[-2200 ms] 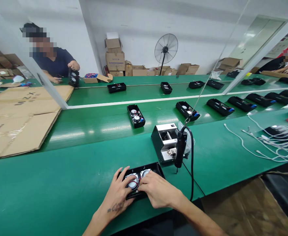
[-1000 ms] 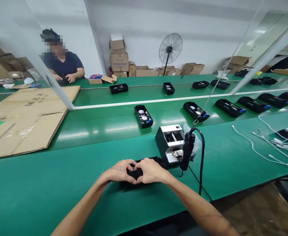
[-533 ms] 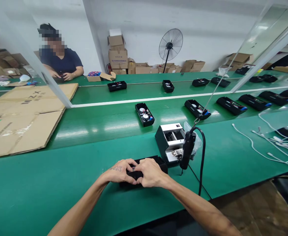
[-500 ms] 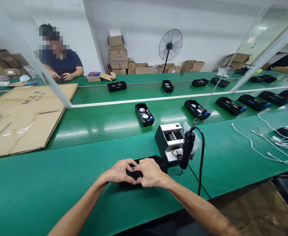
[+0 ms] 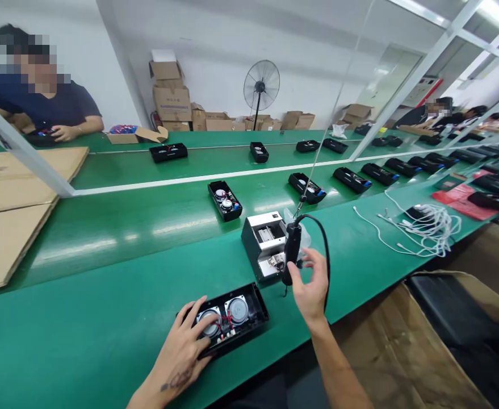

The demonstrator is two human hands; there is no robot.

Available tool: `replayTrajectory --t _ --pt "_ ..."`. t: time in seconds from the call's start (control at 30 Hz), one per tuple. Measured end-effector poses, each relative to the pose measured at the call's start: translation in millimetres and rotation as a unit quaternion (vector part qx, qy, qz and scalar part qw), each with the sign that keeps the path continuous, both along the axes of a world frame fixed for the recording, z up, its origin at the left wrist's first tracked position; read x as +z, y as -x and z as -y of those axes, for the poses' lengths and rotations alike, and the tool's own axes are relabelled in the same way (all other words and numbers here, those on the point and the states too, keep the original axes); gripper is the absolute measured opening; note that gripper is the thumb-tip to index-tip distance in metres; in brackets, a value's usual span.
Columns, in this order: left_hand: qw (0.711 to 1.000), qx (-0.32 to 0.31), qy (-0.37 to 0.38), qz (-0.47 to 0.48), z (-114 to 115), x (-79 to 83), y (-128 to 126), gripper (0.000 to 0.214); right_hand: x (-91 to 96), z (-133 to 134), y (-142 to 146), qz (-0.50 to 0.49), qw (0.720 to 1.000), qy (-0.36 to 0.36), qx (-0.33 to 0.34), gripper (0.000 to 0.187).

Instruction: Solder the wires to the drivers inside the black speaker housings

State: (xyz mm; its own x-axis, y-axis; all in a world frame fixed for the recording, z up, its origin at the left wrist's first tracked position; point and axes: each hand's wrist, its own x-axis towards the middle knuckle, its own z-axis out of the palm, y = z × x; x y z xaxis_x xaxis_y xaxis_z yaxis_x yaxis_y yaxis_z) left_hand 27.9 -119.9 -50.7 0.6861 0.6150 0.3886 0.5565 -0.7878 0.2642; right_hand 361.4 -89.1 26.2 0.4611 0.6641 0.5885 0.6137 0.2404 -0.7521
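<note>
A black speaker housing (image 5: 249, 330) lies with its open side up on the green bench, showing two round speakers (image 5: 237, 310), red wires and small white connectors. My left hand (image 5: 185, 341) spans its left end, fingers over the far wall and left speaker, thumb by the near side. A black electric screwdriver (image 5: 292, 250) hangs upright from a cord, its bit pointing down. Around its lower body, my right hand (image 5: 311, 287) is open, thumb overlapping the tool and fingers curved apart from it.
Behind the housing stands a silver and black screw feeder (image 5: 264, 244). White cables (image 5: 428, 230) lie in a tangle to the right. Other black housings (image 5: 225, 201) sit along the green line beyond. Flat cardboard (image 5: 15, 227) covers the left. A co-worker (image 5: 45, 96) sits across.
Both hands were together on the housing, which now shows its speaker side. My right hand has moved off to the hanging screwdriver. The view has turned right.
</note>
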Motion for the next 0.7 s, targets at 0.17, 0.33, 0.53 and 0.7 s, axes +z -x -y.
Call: replayTrajectory --t 0.17,0.33,0.53,0.7 --pt "1.000 -0.001 -0.026 0.002 -3 2.4 -3 0.029 -19.7 -28 -30 -0.120 0.984 0.129 0.023 0.059" --pt "1.000 0.010 -0.023 -0.005 -1 0.5 -2 0.027 -31.4 -32 -37 -0.210 0.969 0.123 0.043 0.043" --pt "1.000 0.012 -0.027 0.006 0 -3.8 -1 0.027 -20.0 -26 -36 -0.335 0.938 0.042 0.082 0.050" --pt "1.000 0.004 -0.024 0.020 -2 -6.3 -1 0.027 17.9 -25 -43 -0.405 0.905 -0.048 0.122 0.050"
